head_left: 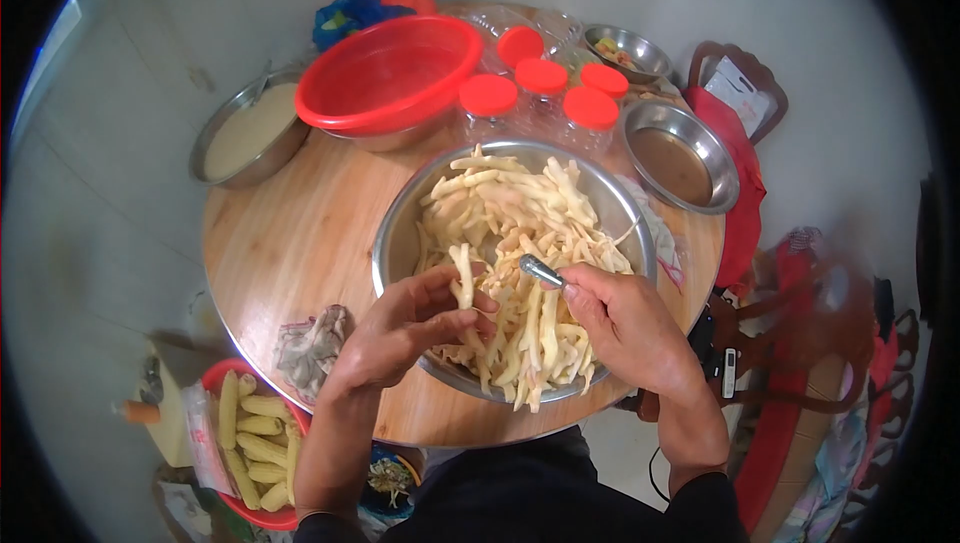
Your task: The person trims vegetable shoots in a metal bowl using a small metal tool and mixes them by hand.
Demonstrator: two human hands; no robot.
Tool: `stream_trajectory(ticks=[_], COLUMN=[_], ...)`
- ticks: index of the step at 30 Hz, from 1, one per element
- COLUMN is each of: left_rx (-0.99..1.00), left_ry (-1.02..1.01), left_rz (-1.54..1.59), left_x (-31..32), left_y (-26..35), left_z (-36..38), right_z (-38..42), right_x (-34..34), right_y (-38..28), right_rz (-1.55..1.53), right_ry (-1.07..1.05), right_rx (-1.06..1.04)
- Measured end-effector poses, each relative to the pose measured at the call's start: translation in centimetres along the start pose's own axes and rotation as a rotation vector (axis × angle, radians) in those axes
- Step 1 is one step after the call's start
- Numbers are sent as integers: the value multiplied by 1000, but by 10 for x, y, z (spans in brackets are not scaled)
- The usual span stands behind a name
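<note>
A large steel basin [640,233] on the round wooden table holds a heap of pale chicken feet [510,198]. Over the basin's left part, my left hand [425,318] grips one chicken foot [461,278] between thumb and fingers, its end pointing up. My right hand [620,318], over the right side, is closed around a small metal tool [541,270] whose rounded end points left toward the held foot. The tool's other end is hidden in my palm.
Behind the basin stand a red bowl [390,73] and several red-lidded jars [541,76]. Steel bowls sit left [205,148] and right [725,158]. A crumpled cloth [312,348] lies at the table's left edge. Below, a red tub holds corn [262,448]. Chairs stand right.
</note>
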State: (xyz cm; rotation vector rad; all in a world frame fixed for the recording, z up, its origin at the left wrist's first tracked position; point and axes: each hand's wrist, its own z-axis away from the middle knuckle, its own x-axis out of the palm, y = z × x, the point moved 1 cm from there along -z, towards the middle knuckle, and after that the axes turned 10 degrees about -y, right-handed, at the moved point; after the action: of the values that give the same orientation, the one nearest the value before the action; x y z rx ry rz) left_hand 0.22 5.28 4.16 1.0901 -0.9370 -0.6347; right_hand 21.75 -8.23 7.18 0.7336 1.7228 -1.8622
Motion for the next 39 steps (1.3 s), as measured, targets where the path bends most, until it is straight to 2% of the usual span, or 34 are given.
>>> stream_trajectory(ticks=[2,4,7,12,14,17,21,26,33,35,39], left_rx=[-18,-31,-37,-10,41,-4,22,157,140,186,222], left_ry=[-74,-78,-93,-98,-98,-32,54,156,197,241,296], left_rz=[15,62,133,215,106,-31,-63,-196,-229,-359,-385], left_x=[2,-1,0,7,14,23,23,30,36,39,42], left_y=[-2,-11,-16,-23,-21,-18,-22,-20,-24,-26,-33], left_z=[-2,-7,-9,-9,-8,-8,-9,-8,-5,-5,-5], right_z=[1,2,5,6,6,8,12,13,13,12,10], right_x=[4,11,17,22,24,26,23,26,28,28,29], right_y=[-2,-4,-13,-16,-16,-19,-25,-25,-26,-26,-25], right_rz=[7,17,101,215,249,240,227,189,175,164,127], right_ry=[-32,78,110,78,71,73,63,82,69,72,18], right_rx=[27,-74,-76,-84,-80,-96,-69,-85,-88,-83,-55])
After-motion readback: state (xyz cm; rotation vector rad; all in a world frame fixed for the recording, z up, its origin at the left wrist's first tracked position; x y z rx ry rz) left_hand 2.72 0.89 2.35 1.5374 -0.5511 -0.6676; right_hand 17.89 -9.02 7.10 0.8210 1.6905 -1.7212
